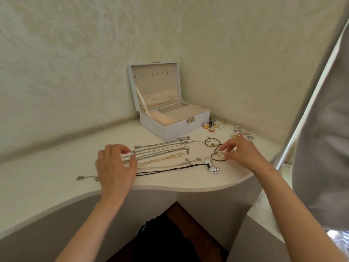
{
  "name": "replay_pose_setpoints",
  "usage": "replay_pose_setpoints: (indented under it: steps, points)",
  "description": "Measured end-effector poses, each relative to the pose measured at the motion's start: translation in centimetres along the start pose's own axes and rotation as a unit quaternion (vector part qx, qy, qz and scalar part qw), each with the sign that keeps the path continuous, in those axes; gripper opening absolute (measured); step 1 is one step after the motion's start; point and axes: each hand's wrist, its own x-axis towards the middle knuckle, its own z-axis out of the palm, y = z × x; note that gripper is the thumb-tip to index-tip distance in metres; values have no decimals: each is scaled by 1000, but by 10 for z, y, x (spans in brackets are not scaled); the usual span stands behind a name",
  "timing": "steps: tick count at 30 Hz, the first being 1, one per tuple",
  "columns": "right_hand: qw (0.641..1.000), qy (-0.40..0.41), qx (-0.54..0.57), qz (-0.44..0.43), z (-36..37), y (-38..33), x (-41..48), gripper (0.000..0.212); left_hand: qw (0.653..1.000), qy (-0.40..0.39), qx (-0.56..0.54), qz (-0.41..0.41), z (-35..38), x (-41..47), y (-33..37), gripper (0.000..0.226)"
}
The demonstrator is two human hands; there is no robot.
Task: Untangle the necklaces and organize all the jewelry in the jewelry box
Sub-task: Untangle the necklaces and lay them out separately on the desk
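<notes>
Silver chains (160, 148) lie near table edge (188, 189); left hand (117, 167) pinches them, right hand (243, 154) unclear.

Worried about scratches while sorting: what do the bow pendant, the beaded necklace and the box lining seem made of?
Bow pendant: polished silver-toned metal, judging by mirror-like highlights. Beaded necklace: gold-toned links with pale pearl-like beads; real or imitation is unclear. Box lining: matte beige fabric, probably velvet or suede-like.
</notes>
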Motion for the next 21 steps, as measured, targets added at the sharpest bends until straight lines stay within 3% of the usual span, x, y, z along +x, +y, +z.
replay_pose_setpoints:
  steps: [5,9,15,17,21]
  points:
    - [998,60,2,-1,3,5,15,8,995,-57,-46,69,33,-1,38,12]
    - [998,-9,-64,-11,8,1,24,16,989,-84,-66,101,54,1,64,12]
    - [990,-37,-130,-36,11,3,32,6,979,-126,-96,132,71,2,85,11]
    - [994,-19,-100,-36,7,5,34,7,969,-159,-128,135,74,4,92,12]
    - [993,45,83,-64,-11,-5,34,15,926,-268,-241,110,76,14,116,17]
